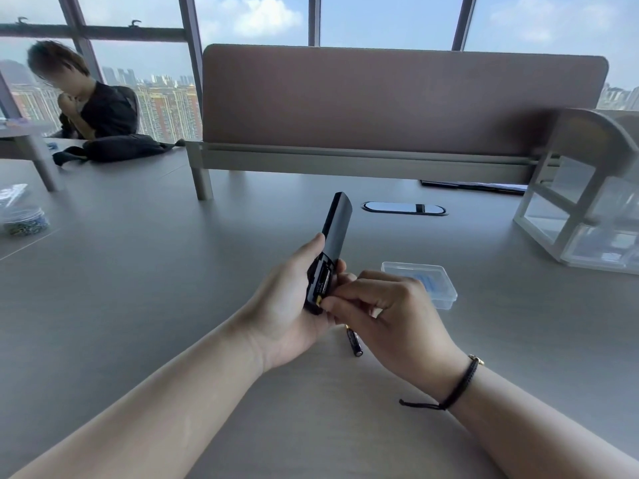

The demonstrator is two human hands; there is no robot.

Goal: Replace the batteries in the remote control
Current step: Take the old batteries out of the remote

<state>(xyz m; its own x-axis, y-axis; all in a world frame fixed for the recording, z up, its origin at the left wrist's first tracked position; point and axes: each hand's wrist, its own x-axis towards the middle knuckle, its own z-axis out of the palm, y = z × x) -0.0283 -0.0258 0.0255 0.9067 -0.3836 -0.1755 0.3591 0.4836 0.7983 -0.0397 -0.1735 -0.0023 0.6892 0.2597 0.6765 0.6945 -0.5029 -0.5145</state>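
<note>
My left hand (287,305) holds a black remote control (333,233) upright above the grey desk, back side facing me, with the battery compartment uncovered at its lower end. A black and gold battery (323,283) lies in that compartment. The fingertips of my right hand (383,305) pinch the battery's lower end. A second black battery (354,342) lies loose on the desk just below my right hand. The compartment cover is not in sight.
A small clear plastic box (427,281) sits right of my hands. A clear drawer unit (587,216) stands at the far right. A brown divider panel (397,98) crosses the desk's back. A bag of small parts (20,216) lies far left. A person sits at the back left.
</note>
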